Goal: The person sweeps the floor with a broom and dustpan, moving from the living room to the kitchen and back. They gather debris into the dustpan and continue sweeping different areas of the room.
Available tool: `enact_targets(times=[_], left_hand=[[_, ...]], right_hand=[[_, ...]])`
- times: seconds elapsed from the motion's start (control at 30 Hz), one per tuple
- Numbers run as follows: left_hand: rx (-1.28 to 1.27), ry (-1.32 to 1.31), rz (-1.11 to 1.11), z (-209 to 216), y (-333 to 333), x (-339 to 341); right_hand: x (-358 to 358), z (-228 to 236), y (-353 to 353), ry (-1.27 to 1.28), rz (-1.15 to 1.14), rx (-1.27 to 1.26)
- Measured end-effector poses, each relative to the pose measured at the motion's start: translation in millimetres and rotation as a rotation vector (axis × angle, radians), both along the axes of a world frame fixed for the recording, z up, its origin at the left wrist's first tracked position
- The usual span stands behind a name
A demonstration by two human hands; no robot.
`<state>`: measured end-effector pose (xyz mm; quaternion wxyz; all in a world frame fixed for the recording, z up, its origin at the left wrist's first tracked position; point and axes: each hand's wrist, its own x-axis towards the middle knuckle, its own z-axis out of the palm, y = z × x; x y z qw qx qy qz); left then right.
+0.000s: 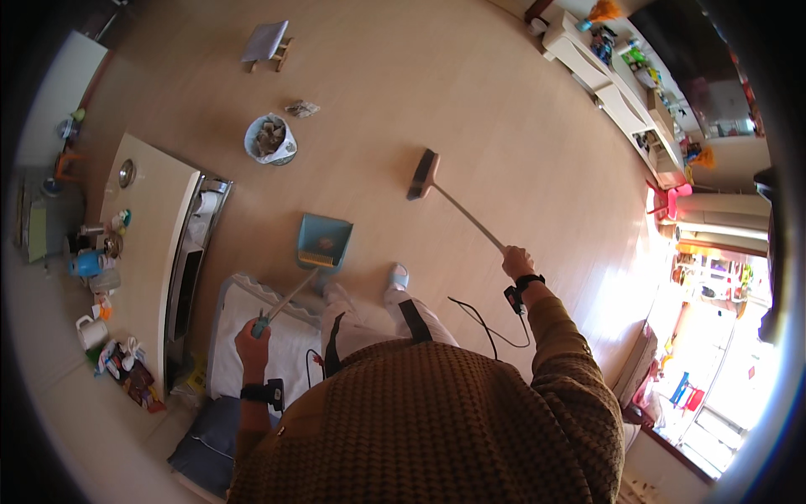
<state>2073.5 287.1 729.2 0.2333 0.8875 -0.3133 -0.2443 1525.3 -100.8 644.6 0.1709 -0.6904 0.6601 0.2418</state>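
My left hand (253, 342) is closed round the end of a dustpan's long handle. The blue dustpan (336, 231) lies on the floor ahead of my feet, with a yellow comb-like strip near its handle side and a little debris in it. In my right hand (518, 262) is the handle of a broom (468, 213), stretched out ahead and to the right. Its pink head with dark bristles (422, 175) is at the floor, well apart from the dustpan. Whether the bristles touch the floor is hard to tell.
A lined bin (288, 154) with crumpled waste stands ahead left, beside a crumpled scrap (302, 108). Farther off is a small stool (269, 44). A cluttered table (151, 185) and a padded seat (252, 307) flank my left. A cabinet (588, 63) lines the far right; a black cable (478, 315) hangs near my right leg.
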Motion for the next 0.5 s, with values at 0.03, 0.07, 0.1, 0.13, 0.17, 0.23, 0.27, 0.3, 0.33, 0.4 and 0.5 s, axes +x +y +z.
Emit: enact_targets(times=[0.03, 0.07, 0.1, 0.13, 0.17, 0.23, 0.27, 0.3, 0.33, 0.4, 0.5], left_hand=[[-0.001, -0.011, -0.006, -0.1, -5.9, 3.8], [-0.01, -0.031, -0.011, -6.1, -8.1, 5.1], [0.046, -0.017, 0.024, -6.4, -14.7, 6.9], [0.023, 0.03, 0.066, -7.2, -17.7, 7.6], [0.009, -0.012, 0.027, -7.5, -21.4, 6.9], [-0.002, -0.063, 0.006, -7.3, -29.0, 6.6], [0.008, -0.071, -0.009, -7.3, -33.1, 6.4], [0.009, -0.072, -0.013, -6.8, -34.4, 6.4], [0.03, -0.07, -0.007, -6.3, -36.5, 7.6], [0.028, -0.073, -0.019, -6.2, -37.6, 11.9], [0.009, -0.077, -0.023, -8.4, -36.8, 19.9]], right_hand=[[-16.2, 7.4, 1.5, -0.02, 0.023, -0.06], [-29.8, 4.7, 8.4, -0.041, 0.059, -0.097], [-37.9, 13.6, 9.5, -0.042, 0.087, -0.118], [-46.9, 23.3, 15.1, -0.052, 0.089, -0.129], [-55.7, 34.7, 23.8, -0.059, 0.088, -0.138], [-71.8, 58.5, 37.5, -0.078, 0.092, -0.121], [-78.6, 69.6, 43.1, -0.09, 0.097, -0.093], [-84.8, 78.5, 49.9, -0.1, 0.113, -0.068], [-88.7, 84.4, 53.1, -0.139, 0.1, -0.058], [-95.7, 85.9, 52.2, -0.149, 0.122, -0.028], [-106.8, 67.9, 34.9, -0.118, 0.213, -0.021]])
